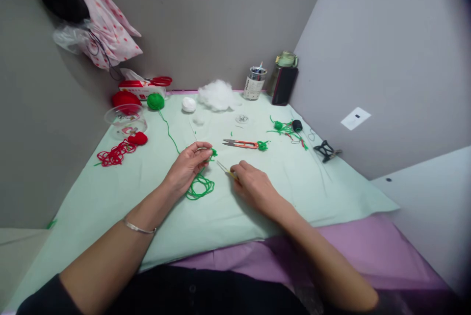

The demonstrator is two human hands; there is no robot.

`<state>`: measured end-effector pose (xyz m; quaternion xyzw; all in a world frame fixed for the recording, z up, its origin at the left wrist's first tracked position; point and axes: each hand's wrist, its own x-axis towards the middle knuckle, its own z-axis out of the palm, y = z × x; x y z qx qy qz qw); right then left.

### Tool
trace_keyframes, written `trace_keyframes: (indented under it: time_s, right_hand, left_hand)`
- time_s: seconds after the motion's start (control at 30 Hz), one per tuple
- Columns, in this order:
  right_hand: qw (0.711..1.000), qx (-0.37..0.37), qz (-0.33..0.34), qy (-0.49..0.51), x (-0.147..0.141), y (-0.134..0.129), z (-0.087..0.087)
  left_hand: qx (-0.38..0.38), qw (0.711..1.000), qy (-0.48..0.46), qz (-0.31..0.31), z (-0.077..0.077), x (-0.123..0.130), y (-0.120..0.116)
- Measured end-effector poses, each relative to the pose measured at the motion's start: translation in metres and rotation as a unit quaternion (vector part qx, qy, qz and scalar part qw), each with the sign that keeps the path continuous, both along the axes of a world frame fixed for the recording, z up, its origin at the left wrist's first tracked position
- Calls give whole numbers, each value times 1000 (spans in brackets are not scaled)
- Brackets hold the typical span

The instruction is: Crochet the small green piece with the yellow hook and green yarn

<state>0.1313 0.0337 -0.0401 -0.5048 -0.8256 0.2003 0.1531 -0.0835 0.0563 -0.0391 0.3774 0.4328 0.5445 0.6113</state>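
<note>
Between the thumb and fingers of my left hand (pixel 187 165) is a small piece of green crochet work (pixel 214 153). Loose loops of green yarn (pixel 200 188) lie on the cloth below that hand, and a strand runs back to a green yarn ball (pixel 156 101). My right hand (pixel 253 185) is closed around a crochet hook (pixel 225 168) with a yellowish handle; its metal tip points at the green piece, a small gap apart. Beyond both hands lie orange-handled thread snips (pixel 241 144), with a green knotted piece (pixel 262 145) at their handle end.
Red yarn (pixel 116 152), a clear plastic bowl (pixel 127 118) and a tissue box (pixel 142 90) with red scissors (pixel 161 81) stand left. White stuffing (pixel 218 95), a pen can (pixel 254 83) and a phone (pixel 284 86) line the back. Green scraps (pixel 283 127) and a black stand (pixel 326 151) sit right.
</note>
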Motion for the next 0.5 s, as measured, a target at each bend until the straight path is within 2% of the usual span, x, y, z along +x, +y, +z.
trace_keyframes:
  time_s: [0.13, 0.2, 0.27, 0.37, 0.4, 0.5]
  right_hand:
    - [993, 0, -69, 94, 18, -3, 4]
    - [982, -33, -78, 167, 23, -8, 9]
    - [945, -113, -76, 296, 23, -12, 14]
    - [856, -218, -75, 463, 15, -15, 18]
    - [846, -223, -79, 478, 12, -15, 18]
    - [848, -199, -95, 482, 0, -15, 19]
  left_hand:
    - [20, 999, 2, -28, 9, 5, -9]
    - [40, 998, 13, -41, 11, 11, -15]
    - [68, 996, 28, -53, 11, 16, -21]
    - [116, 990, 51, -63, 12, 24, -28]
    - [130, 988, 59, -64, 13, 26, -31]
    - [159, 981, 86, -65, 15, 28, -36]
